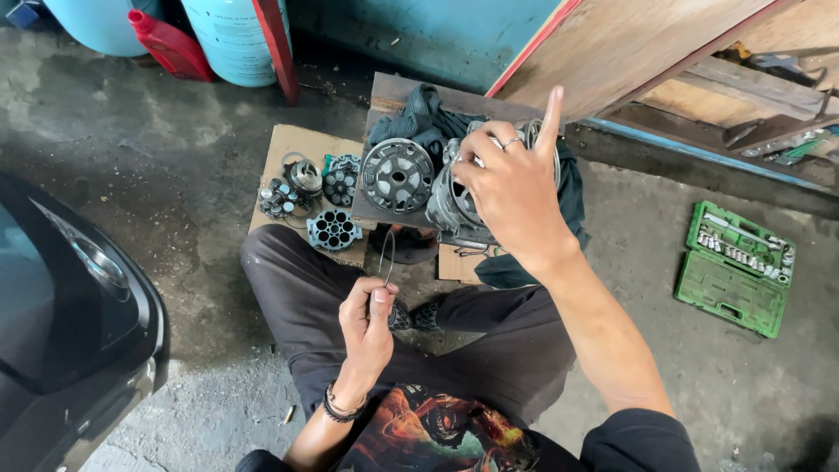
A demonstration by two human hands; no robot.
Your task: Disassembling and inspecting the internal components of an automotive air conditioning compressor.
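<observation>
At 9 o'clock, the dark car body (61, 315) fills the left edge; at 11 o'clock stand 2 pale blue cylinders (229, 39) with a red container (170, 45) between them. Left of centre, a cardboard sheet (297, 144) on the concrete floor (157, 175) carries small round metal parts (306, 197), including a cylinder block with bores (333, 230).

Left hand (367, 319), at 6 o'clock from the parts: fingers pinched on the lower end of a thin ring (387, 256), which hangs upward as a narrow loop. Beaded bracelet on the wrist.

Centre, 12 o'clock: a grey compressor housing (398, 175) lies on a dark cloth (419, 122) over a wooden block. Right hand (511, 188) is closed around the adjoining metal body (450, 205), index finger pointing up, ring on 1 finger. What sits under the palm, cannot tell.

At 3 o'clock, an open green socket set case (737, 267) lies on the floor, well apart from both hands. At 1 o'clock, wooden boards (629, 44).
</observation>
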